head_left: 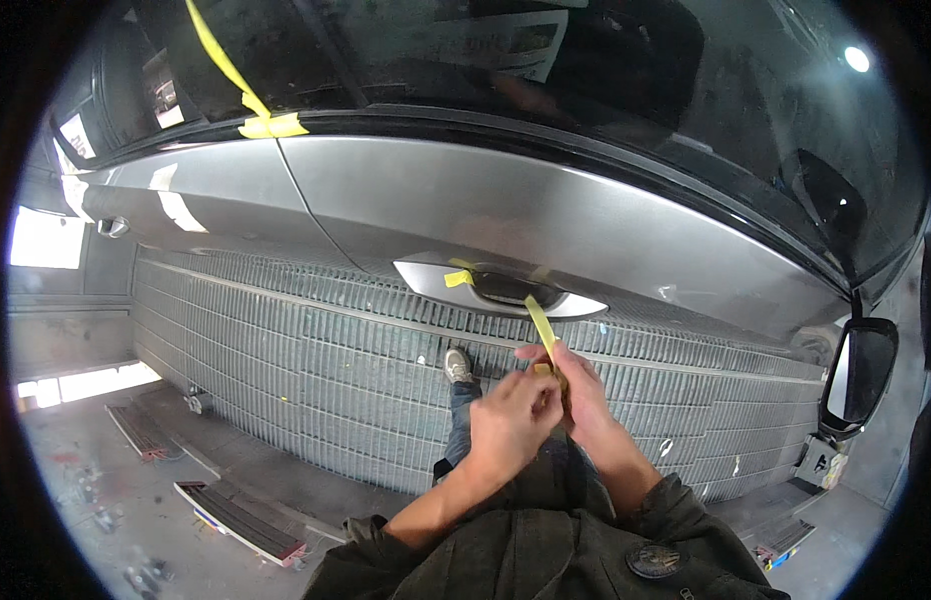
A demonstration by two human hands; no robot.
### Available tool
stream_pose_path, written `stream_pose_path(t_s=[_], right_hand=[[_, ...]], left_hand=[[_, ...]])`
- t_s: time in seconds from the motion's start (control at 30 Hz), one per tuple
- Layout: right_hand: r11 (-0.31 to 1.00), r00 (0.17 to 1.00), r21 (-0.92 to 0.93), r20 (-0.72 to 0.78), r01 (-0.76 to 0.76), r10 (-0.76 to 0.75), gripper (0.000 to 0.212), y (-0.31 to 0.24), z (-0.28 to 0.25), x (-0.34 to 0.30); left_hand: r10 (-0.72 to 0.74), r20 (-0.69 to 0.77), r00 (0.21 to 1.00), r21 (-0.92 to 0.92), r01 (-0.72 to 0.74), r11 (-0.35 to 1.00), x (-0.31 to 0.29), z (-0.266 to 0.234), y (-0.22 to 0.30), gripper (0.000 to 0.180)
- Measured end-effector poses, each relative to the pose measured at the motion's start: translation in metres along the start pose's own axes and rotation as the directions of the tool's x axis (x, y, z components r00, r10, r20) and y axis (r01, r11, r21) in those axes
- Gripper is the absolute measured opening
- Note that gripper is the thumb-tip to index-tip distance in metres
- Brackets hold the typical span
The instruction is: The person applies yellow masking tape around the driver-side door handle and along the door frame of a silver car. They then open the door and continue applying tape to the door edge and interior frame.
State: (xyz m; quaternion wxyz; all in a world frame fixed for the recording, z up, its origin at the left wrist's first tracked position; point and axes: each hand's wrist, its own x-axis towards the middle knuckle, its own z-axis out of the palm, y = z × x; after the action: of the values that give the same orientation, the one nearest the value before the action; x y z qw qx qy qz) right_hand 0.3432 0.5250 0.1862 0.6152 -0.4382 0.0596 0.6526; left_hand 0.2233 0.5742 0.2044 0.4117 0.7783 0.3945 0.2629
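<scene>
A strip of yellow masking tape (540,322) sticks up from between my two hands, in front of a car door handle (576,305). My right hand (590,397) is closed on the tape, its fingertips at the base of the strip. Against it, my left hand (514,418) is closed in a pinch on more of the yellow tape; part of it is hidden behind the fingers. A short piece of yellow tape (458,279) is stuck across the left part of the silver handle. The tape's free end reaches up to the handle's dark recess (511,290).
The grey car door (406,190) spans the view ahead. Yellow tape (274,126) marks the window's lower edge at the door gap. A side mirror (861,380) juts out at right. Underfoot lies metal floor grating (336,350); low ramps (241,522) stand at lower left.
</scene>
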Motion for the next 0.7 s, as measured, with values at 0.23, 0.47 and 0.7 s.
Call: stream_pose_path(t_s=[0.23,0.47,0.7], right_hand=[[0.905,0.978,-0.383,0.161,0.188,-0.135,0.022,0.016,-0.031,-0.024],[0.908,0.966,-0.379,0.241,0.181,-0.091,0.023,0.040,-0.067,-0.038],[0.895,0.967,-0.429,0.253,0.126,-0.015,0.032,0.042,-0.080,-0.041]], left_hand=[[-0.174,0.427,0.887,-0.122,0.247,0.961,0.003,-0.043,0.006,0.024],[-0.276,-0.039,0.960,-0.053,0.274,0.960,0.038,-0.070,-0.040,0.011],[0.026,-0.388,0.921,0.368,0.129,0.921,0.081,-0.047,-0.047,0.015]])
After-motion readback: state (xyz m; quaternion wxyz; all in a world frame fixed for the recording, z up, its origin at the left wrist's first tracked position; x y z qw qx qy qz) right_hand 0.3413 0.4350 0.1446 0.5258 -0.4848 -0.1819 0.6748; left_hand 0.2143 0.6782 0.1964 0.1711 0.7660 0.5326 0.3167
